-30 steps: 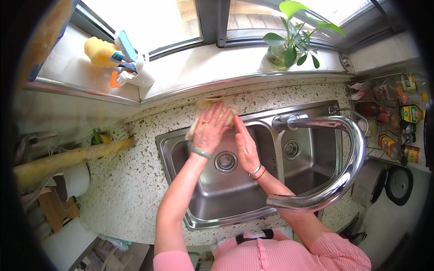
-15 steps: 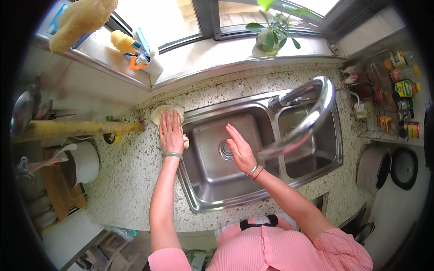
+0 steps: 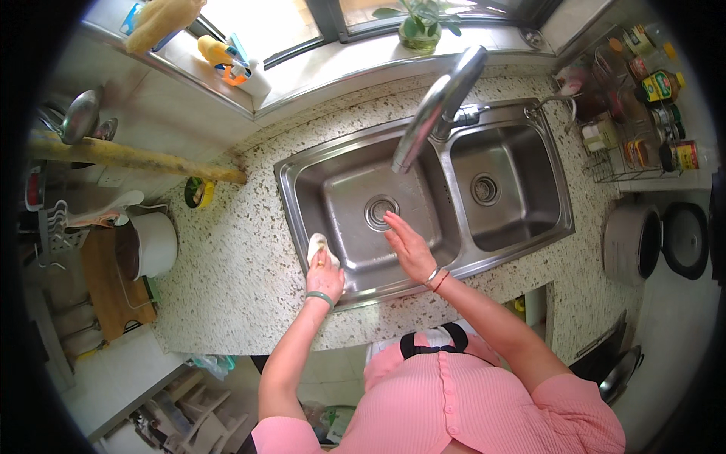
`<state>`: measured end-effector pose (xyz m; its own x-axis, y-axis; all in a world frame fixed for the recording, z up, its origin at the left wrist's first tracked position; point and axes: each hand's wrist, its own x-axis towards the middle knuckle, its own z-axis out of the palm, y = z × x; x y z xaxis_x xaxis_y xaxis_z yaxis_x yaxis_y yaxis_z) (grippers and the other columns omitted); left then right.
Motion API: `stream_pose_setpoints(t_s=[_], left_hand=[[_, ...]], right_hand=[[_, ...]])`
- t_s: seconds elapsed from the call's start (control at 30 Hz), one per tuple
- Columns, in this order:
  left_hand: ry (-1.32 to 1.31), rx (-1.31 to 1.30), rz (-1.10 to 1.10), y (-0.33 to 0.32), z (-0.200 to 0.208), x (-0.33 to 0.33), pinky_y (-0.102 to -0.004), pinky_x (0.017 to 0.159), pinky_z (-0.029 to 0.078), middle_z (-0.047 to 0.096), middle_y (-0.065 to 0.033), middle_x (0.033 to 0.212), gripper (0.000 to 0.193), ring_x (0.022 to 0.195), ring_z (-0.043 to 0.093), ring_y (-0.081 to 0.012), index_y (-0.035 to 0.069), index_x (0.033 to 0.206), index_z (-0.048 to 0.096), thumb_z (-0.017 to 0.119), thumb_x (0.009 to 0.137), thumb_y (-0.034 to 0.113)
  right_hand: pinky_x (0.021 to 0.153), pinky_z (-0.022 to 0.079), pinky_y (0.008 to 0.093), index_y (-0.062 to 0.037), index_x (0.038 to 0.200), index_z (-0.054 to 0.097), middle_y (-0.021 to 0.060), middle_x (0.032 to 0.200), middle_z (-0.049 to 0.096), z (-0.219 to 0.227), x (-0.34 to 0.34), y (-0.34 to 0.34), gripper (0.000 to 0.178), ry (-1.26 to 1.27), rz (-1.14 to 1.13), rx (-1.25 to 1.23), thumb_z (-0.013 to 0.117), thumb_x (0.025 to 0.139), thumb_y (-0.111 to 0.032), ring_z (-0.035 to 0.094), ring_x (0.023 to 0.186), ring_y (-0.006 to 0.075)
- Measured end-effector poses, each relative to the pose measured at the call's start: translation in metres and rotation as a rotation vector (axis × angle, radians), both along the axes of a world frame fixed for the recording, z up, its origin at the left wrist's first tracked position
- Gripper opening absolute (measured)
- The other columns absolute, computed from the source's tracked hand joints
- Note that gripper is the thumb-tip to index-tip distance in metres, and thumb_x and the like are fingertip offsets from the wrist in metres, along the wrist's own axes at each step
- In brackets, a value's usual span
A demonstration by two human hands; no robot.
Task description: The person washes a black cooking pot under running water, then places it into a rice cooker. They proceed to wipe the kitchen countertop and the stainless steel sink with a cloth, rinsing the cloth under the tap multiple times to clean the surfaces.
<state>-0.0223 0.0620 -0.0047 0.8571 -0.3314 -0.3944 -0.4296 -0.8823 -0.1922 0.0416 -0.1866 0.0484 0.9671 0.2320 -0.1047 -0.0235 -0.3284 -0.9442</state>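
My left hand (image 3: 325, 277) presses a pale cloth (image 3: 317, 245) against the left rim of the steel double sink (image 3: 283, 189), near its front corner. The fingers close over the cloth, and part of it pokes out beyond them. Over the front of the large left bowl hovers my right hand (image 3: 410, 248), its fingers stretched out and nothing in it. A round drain (image 3: 381, 212) lies just beyond those fingertips. The chrome faucet (image 3: 432, 121) arches above the large bowl.
A wire rack with jars (image 3: 635, 136) stands at the right, above a grey round pot (image 3: 630, 244). At the left are a yellowish pole (image 3: 144, 156), a white pot (image 3: 156, 244) and a wooden board (image 3: 106, 295). A potted plant (image 3: 420, 34) sits on the windowsill.
My left hand has drawn the cloth from the sink's back left corner toward me along the left rim. The faucet spout now appears farther left, over the large bowl; my view has shifted.
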Motion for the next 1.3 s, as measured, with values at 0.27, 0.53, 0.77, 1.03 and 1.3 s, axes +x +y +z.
stream_pose_setpoints(t_s=[0.27, 0.53, 0.77, 1.03, 1.3], left_hand=[[0.176, -0.573, 0.589, -0.059, 0.021, -0.046, -0.0467, 0.087, 0.040, 0.068, -0.0161, 0.083, 0.044, 0.083, 0.063, -0.0341, 0.006, 0.087, 0.067, 0.037, 0.098, 0.037], [0.109, -0.930, 0.677, -0.194, 0.012, -0.034, -0.0455, 0.081, 0.044, 0.068, -0.0151, 0.093, 0.037, 0.087, 0.064, -0.0337, 0.009, 0.108, 0.066, 0.047, 0.095, 0.038], [-0.174, -1.092, 0.675, -0.321, 0.006, -0.015, -0.0451, 0.103, 0.037, 0.036, -0.0275, 0.144, 0.073, 0.127, 0.043, -0.0418, -0.002, 0.145, 0.025, 0.062, 0.088, 0.022], [-0.154, -1.171, 0.921, -0.345, -0.022, 0.063, -0.0430, 0.113, 0.025, 0.019, -0.0284, 0.151, 0.081, 0.139, 0.025, -0.0420, -0.005, 0.147, 0.006, 0.059, 0.088, 0.009], [-0.309, -1.219, 0.965, -0.338, -0.040, 0.169, -0.0421, 0.111, 0.029, 0.026, -0.0292, 0.148, 0.071, 0.135, 0.031, -0.0423, -0.007, 0.145, 0.015, 0.056, 0.091, 0.016]], right_hand=[[0.101, 0.041, 0.0348, 0.0009, 0.123, 0.056, 0.0187, 0.132, 0.054, -0.001, -0.021, -0.064, 0.040, 0.000, -0.141, 0.039, 0.046, 0.100, -0.030, 0.052, 0.121, 0.0318], [0.100, 0.041, 0.0317, 0.0012, 0.123, 0.056, 0.0158, 0.130, 0.056, 0.008, -0.014, -0.109, 0.038, 0.034, -0.095, 0.103, 0.044, 0.101, -0.027, 0.054, 0.119, 0.0258], [0.094, 0.045, 0.0302, 0.0001, 0.130, 0.052, 0.0103, 0.130, 0.055, 0.019, 0.005, -0.160, 0.040, 0.126, -0.092, 0.172, 0.042, 0.103, -0.027, 0.054, 0.117, 0.0191], [0.093, 0.047, 0.0293, 0.0006, 0.131, 0.051, 0.0079, 0.132, 0.054, 0.002, 0.042, -0.179, 0.039, 0.196, -0.077, 0.187, 0.042, 0.103, -0.025, 0.053, 0.118, 0.0158], [0.098, 0.042, 0.0306, 0.0014, 0.118, 0.059, 0.0165, 0.126, 0.058, -0.007, 0.077, -0.202, 0.031, 0.067, -0.158, 0.169, 0.047, 0.100, -0.021, 0.056, 0.116, 0.0240]])
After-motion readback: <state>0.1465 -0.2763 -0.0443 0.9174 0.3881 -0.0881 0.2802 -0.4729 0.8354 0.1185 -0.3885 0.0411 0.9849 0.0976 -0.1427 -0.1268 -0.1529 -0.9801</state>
